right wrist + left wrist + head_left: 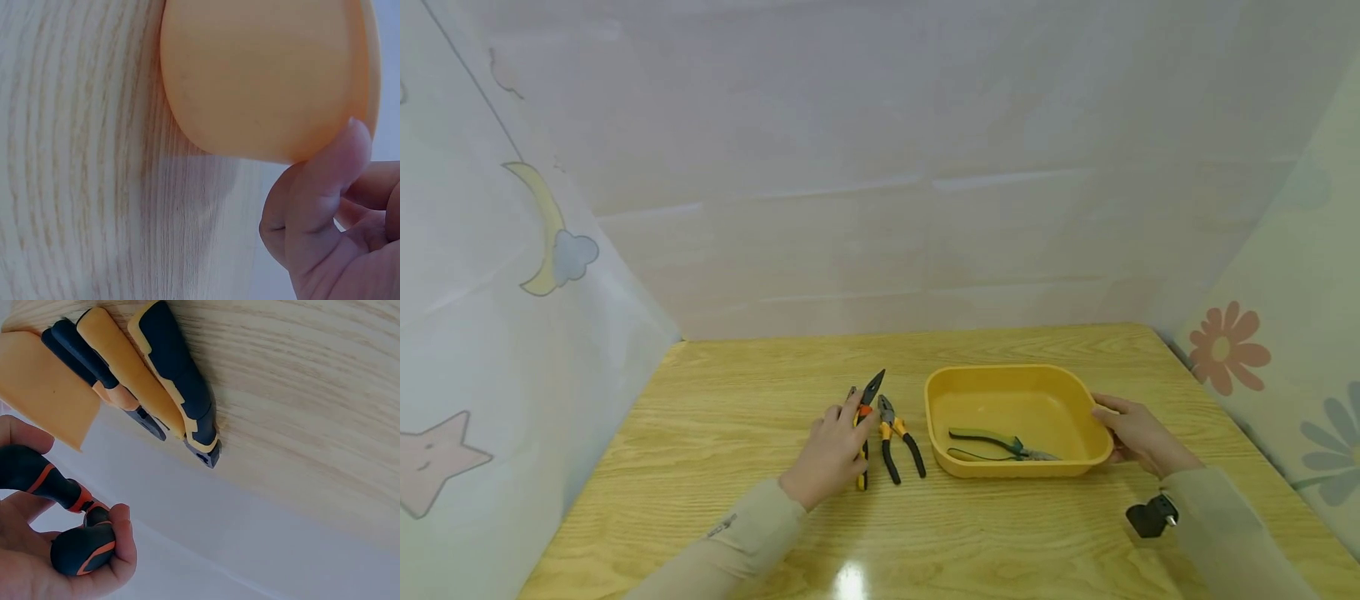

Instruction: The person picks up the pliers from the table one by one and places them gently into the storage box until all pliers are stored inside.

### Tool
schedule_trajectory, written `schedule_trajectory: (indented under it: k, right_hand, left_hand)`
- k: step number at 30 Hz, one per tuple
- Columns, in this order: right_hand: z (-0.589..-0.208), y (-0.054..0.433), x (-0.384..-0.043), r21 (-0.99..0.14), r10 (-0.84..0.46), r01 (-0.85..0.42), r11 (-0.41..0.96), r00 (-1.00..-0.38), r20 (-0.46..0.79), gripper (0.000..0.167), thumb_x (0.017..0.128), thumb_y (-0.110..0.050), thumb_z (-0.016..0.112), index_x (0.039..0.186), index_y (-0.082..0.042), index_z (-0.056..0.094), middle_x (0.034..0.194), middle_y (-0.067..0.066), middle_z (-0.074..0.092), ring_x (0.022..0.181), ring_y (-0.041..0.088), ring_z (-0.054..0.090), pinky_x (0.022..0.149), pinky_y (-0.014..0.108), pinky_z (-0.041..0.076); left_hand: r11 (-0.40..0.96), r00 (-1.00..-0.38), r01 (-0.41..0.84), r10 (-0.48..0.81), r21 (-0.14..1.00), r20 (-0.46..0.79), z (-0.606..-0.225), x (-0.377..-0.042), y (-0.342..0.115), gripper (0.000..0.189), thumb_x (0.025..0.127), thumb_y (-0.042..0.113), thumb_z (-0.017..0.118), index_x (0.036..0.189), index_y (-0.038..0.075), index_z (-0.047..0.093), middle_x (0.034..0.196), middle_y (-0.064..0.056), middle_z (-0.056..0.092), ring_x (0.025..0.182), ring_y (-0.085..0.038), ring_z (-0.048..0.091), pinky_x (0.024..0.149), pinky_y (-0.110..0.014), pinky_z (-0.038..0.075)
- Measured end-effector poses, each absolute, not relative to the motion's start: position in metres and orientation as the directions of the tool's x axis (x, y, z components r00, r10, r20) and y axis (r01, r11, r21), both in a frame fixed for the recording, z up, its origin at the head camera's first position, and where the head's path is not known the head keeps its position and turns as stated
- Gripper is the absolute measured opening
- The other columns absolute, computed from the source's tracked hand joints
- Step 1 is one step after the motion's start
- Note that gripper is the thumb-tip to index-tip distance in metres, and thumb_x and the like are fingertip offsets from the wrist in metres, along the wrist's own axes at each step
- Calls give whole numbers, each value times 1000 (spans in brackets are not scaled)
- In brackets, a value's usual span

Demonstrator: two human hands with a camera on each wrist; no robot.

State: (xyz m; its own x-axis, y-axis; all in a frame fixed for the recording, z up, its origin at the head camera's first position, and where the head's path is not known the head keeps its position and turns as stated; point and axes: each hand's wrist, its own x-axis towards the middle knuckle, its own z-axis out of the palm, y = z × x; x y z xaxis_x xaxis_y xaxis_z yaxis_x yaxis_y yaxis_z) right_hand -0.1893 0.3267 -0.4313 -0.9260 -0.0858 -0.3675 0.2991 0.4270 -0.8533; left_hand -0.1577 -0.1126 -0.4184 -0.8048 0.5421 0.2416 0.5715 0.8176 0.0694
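My left hand point(827, 450) grips needle-nose pliers point(872, 390) by their black-and-orange handles. The left wrist view shows fingers curled around those handles point(84, 550). Under and beside this hand lie pliers with yellow-and-black handles point(862, 481), partly hidden by it in the head view. Just right of them, pliers with black-and-orange grips point(892, 427) rest with their handles spread. My right hand point(1138, 433) holds the right end of a yellow plastic bin point(1000, 379), its thumb over the rim point(374, 75). Inside the bin lie green-handled pliers point(988, 437).
Everything stands on a wood-grain table point(722, 417). A pale printed sheet point(850, 208) hangs behind it and along both sides. A small black device point(1150, 517) is attached at the right wrist.
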Motion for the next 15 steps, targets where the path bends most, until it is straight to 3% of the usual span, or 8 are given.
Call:
schedule_trajectory:
  k: [8, 15]
  right_hand:
    - [-432, 327, -189, -852, -79, 301, 429, -927, -367, 56, 107, -18, 33, 152, 7, 9, 83, 9, 61, 59, 15, 60, 56, 30, 54]
    - [-433, 327, -190, -853, -76, 301, 426, -928, -365, 56, 107, -18, 33, 152, 6, 9, 82, 9, 62, 60, 16, 60, 56, 30, 54]
  left_hand:
    - [814, -808, 576, 555, 70, 195, -415, -162, -107, 57, 84, 7, 69, 138, 7, 54, 145, -28, 37, 116, -46, 49, 85, -56, 48]
    - [791, -775, 611, 591, 26, 225, -416, -164, -105, 56, 83, 7, 70, 137, 8, 54, 143, -27, 38, 111, -43, 51, 81, -54, 50]
